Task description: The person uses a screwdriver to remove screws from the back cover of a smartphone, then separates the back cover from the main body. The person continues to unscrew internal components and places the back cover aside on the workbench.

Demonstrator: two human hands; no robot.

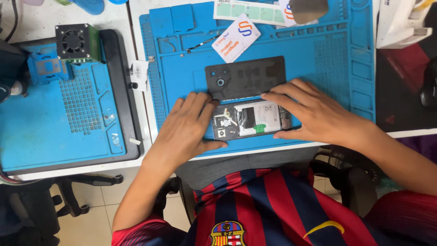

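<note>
An opened phone (249,120) lies on the blue work mat (318,68), its white battery and circuit board showing. My left hand (186,127) rests on the phone's left end, thumb along its near edge. My right hand (314,109) covers its right end, fingers spread over the top edge. Just beyond the phone lies its black back cover (248,76), inner side up, with camera holes at its left.
A white card (236,37) and a thin dark cable part (200,44) lie farther back on the mat. A second blue mat (50,118) on a black tray holds a small black fan unit (75,42) at left. White equipment (400,23) stands top right.
</note>
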